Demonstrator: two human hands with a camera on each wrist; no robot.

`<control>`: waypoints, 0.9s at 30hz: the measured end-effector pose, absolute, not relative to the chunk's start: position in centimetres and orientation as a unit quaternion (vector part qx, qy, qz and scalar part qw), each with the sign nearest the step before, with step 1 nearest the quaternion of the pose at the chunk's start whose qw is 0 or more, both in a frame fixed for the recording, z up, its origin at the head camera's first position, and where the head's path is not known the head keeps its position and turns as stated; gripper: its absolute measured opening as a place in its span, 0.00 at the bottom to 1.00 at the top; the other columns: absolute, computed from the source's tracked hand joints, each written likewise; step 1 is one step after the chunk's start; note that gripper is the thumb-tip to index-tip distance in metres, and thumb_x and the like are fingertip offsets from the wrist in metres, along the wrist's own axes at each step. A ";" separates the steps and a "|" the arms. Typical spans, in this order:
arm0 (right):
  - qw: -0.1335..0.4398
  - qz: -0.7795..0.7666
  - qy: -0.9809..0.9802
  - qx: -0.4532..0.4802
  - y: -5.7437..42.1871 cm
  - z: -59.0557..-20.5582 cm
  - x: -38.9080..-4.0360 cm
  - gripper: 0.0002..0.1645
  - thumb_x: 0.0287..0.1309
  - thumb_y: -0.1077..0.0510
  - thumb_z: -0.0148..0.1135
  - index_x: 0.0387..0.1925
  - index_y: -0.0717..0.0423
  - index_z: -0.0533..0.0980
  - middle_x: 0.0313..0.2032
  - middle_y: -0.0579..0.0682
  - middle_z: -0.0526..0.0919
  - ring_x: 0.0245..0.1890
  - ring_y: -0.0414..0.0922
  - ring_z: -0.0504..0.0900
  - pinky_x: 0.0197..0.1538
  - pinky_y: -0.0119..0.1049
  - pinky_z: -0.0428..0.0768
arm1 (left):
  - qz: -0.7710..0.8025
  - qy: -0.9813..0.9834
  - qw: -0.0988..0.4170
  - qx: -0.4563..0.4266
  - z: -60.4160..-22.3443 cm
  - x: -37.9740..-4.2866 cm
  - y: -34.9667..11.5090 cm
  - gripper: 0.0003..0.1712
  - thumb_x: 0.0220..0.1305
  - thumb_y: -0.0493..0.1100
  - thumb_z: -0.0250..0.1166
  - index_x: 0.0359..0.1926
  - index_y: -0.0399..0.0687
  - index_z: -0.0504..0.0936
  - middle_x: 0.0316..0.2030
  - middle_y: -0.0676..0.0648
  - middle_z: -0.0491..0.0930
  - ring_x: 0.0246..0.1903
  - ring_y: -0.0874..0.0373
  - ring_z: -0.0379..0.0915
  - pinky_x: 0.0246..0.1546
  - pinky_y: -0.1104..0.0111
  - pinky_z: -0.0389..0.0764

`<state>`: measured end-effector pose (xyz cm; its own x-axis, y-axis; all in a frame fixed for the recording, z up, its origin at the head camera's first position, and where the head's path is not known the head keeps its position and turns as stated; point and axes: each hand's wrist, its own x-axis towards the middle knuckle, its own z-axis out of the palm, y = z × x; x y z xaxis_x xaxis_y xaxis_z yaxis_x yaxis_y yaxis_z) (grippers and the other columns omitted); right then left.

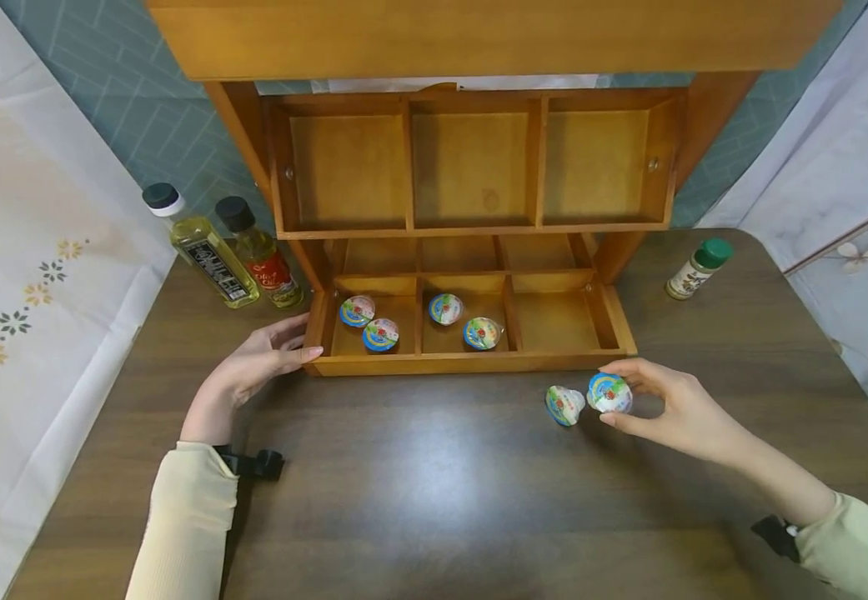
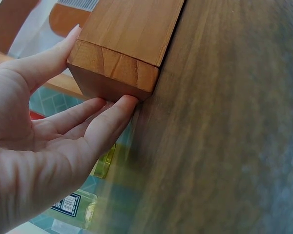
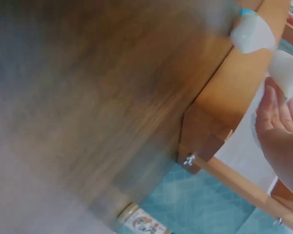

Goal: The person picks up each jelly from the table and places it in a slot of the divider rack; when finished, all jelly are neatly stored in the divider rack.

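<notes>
My right hand (image 1: 662,408) pinches a jelly cup (image 1: 609,392) between thumb and fingers, its printed foil lid facing up, just in front of the wooden rack (image 1: 373,364). Close beside it a second jelly cup (image 1: 564,406) lies tilted on the table. Both show white tapered bodies in the right wrist view, the held cup (image 3: 287,72) nearer the fingers. At the rack's front left corner my left hand (image 1: 264,358) grips the wood (image 2: 112,68), thumb on one side and fingers on another. Two jelly cups (image 1: 381,335) lie in the lower left compartment and two more (image 1: 482,333) in the middle one.
Two oil bottles, one with a dark label (image 1: 216,262) and one with a red label (image 1: 268,267), stand left of the rack. A green-capped seasoning jar (image 1: 696,268) stands to the right. The rack's upper tray (image 1: 471,229) overhangs the back of the lower one.
</notes>
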<state>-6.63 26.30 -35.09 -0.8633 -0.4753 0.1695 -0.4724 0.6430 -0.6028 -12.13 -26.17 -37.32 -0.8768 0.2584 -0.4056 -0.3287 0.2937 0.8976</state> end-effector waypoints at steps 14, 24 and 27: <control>0.090 -0.467 0.856 -0.205 24.0 -33.9 -12.4 0.28 0.52 0.62 0.68 0.55 0.56 0.71 0.43 0.45 0.79 0.40 0.37 0.78 0.38 0.29 0.76 | 0.592 0.765 0.251 -0.032 -37.3 -11.7 -26.3 0.48 0.62 0.47 0.63 0.73 0.44 0.44 0.71 0.38 0.48 0.70 0.45 0.43 0.62 0.49 0.57; 0.093 -0.389 0.907 -0.133 21.5 -33.9 -17.2 0.33 0.51 0.45 0.68 0.56 0.52 0.71 0.47 0.54 0.80 0.46 0.47 0.79 0.45 0.34 0.77 | 0.584 0.772 0.248 -0.037 -36.9 -12.4 -26.3 0.48 0.61 0.48 0.64 0.73 0.44 0.44 0.71 0.37 0.47 0.70 0.45 0.44 0.62 0.49 0.57; 0.105 -0.377 0.913 -0.116 21.1 -34.6 -18.0 0.36 0.51 0.42 0.67 0.57 0.54 0.70 0.50 0.57 0.78 0.50 0.52 0.77 0.48 0.44 0.76 | 0.587 0.769 0.250 -0.039 -37.3 -12.3 -26.1 0.49 0.61 0.48 0.64 0.73 0.45 0.44 0.71 0.38 0.47 0.69 0.46 0.44 0.61 0.50 0.58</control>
